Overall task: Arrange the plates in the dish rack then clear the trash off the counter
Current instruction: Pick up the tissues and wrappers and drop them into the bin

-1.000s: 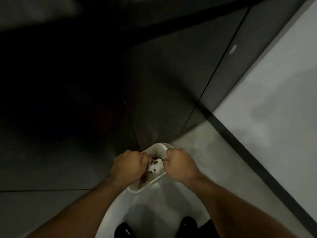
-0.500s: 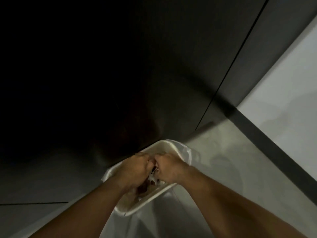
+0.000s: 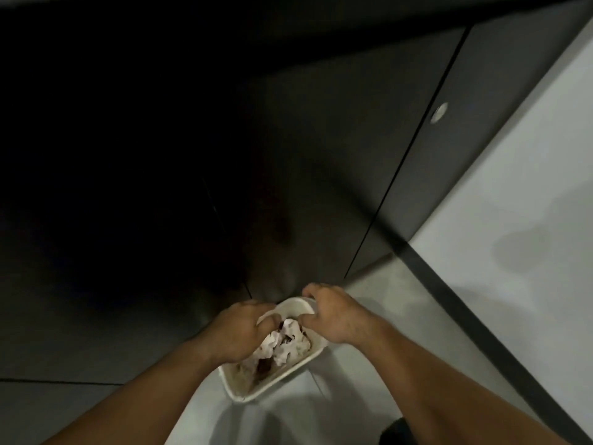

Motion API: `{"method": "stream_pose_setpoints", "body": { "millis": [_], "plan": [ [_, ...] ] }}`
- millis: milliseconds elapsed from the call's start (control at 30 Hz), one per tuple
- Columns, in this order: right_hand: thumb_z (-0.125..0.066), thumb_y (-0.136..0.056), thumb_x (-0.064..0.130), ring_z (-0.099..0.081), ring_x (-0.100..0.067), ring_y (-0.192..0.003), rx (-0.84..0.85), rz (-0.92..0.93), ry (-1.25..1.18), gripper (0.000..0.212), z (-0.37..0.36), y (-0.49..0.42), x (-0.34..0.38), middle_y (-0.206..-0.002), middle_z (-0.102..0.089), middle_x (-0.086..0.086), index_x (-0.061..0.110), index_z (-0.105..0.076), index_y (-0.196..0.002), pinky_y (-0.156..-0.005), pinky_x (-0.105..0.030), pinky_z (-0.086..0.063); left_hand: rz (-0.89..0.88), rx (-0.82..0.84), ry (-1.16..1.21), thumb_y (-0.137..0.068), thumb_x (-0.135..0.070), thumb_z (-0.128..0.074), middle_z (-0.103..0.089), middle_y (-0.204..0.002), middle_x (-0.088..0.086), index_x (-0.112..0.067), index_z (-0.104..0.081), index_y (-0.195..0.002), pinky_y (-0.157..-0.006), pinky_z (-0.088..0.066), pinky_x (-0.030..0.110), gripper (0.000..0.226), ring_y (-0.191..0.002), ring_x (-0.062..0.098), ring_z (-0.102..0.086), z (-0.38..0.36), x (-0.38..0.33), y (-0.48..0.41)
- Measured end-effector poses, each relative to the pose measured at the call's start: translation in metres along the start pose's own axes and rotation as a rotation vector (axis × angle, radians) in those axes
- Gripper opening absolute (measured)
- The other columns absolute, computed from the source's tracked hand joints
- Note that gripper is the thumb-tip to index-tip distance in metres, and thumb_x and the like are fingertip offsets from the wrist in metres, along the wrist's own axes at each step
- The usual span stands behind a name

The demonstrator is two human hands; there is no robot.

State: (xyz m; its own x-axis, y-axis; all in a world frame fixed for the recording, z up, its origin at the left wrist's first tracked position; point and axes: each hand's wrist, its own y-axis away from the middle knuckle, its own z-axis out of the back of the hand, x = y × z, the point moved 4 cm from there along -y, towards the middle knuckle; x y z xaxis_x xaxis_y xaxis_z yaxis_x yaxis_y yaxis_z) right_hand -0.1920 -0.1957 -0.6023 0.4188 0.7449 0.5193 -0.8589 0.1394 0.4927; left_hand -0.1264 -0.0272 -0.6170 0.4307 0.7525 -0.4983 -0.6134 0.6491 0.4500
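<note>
Head view: white tray (image 3: 272,384) held in the air, low in frame, over pale floor (image 3: 388,313). Left hand (image 3: 242,332) has its fingers curled over the tray's left rim, gripping it. Right hand (image 3: 333,313) grips the far right rim. Crumpled tissue (image 3: 286,343) with brown scraps fills the tray from its middle to its far end. Dark cabinet doors (image 3: 353,155) beyond, round knob (image 3: 439,112) on the right one.

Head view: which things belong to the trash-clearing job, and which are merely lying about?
Job: white container, held by left hand and right hand; crumpled tissue trash inside it.
Lying about: dark cabinet doors; round knob; grey floor; white panel.
</note>
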Motion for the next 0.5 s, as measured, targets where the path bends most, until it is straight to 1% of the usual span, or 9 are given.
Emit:
{"method": "stream_pose_setpoints", "body": {
  "millis": [67, 167, 300, 400, 467, 500],
  "plan": [
    [-0.066, -0.091, 0.035, -0.055, -0.015, -0.11, -0.016, -0.016, -0.014, 0.044, 0.038, 0.034, 0.021, -0.13, -0.054, 0.003, 0.026, -0.053, -0.132, -0.086, -0.026, -0.046, -0.05, -0.018, -0.022, -0.097, -0.05, -0.042, -0.059, -0.121, -0.014, -0.036, -0.059, -0.126, -0.096, -0.046, 0.028, 0.037, -0.11, 0.006, -0.056, 0.044, -0.034, 0.032],
    [-0.065, -0.091, 0.04, -0.052, -0.01, -0.106, -0.068, 0.022, -0.046, 0.041, 0.102, 0.085, 0.062, -0.131, -0.053, 0.006, 0.029, -0.055, -0.129, -0.086, -0.025, -0.044, -0.113, -0.075, -0.025, -0.097, -0.049, -0.043, -0.059, -0.111, -0.017, -0.036, -0.062, -0.119, -0.091, -0.05, 0.028, 0.032, -0.1, 0.0, -0.056, 0.117, -0.092, 0.083],
    [-0.065, -0.091, 0.039, -0.057, -0.008, -0.105, -0.176, 0.094, -0.097, 0.029, 0.201, 0.153, 0.119, -0.117, -0.06, 0.008, 0.029, -0.062, -0.118, -0.087, -0.025, -0.048, -0.198, -0.218, -0.002, -0.094, -0.051, -0.046, -0.062, -0.104, -0.022, -0.034, -0.067, -0.113, -0.088, -0.051, 0.026, 0.033, -0.094, -0.006, -0.058, 0.214, -0.171, 0.146],
    [-0.067, -0.09, 0.037, -0.06, -0.005, -0.097, -0.244, 0.132, -0.142, 0.022, 0.263, 0.192, 0.151, -0.106, -0.062, 0.011, 0.033, -0.062, -0.111, -0.086, -0.028, -0.053, -0.243, -0.34, 0.001, -0.096, -0.045, -0.05, -0.065, -0.102, -0.018, -0.029, -0.069, -0.11, -0.086, -0.05, 0.024, 0.029, -0.093, -0.004, -0.059, 0.277, -0.224, 0.185],
    [-0.068, -0.09, 0.035, -0.061, -0.003, -0.093, -0.283, 0.176, -0.151, 0.016, 0.295, 0.208, 0.166, -0.102, -0.063, 0.012, 0.035, -0.061, -0.104, -0.087, -0.03, -0.055, -0.25, -0.397, 0.001, -0.096, -0.042, -0.051, -0.066, -0.102, -0.016, -0.028, -0.07, -0.11, -0.083, -0.049, 0.024, 0.027, -0.091, -0.002, -0.06, 0.306, -0.245, 0.201],
    [-0.068, -0.09, 0.033, -0.061, -0.002, -0.093, -0.296, 0.195, -0.161, 0.016, 0.307, 0.214, 0.173, -0.102, -0.063, 0.012, 0.035, -0.061, -0.104, -0.087, -0.029, -0.055, -0.253, -0.421, -0.007, -0.096, -0.042, -0.051, -0.066, -0.101, -0.017, -0.029, -0.069, -0.11, -0.082, -0.049, 0.024, 0.026, -0.09, -0.002, -0.06, 0.317, -0.252, 0.207]
  ]
}}
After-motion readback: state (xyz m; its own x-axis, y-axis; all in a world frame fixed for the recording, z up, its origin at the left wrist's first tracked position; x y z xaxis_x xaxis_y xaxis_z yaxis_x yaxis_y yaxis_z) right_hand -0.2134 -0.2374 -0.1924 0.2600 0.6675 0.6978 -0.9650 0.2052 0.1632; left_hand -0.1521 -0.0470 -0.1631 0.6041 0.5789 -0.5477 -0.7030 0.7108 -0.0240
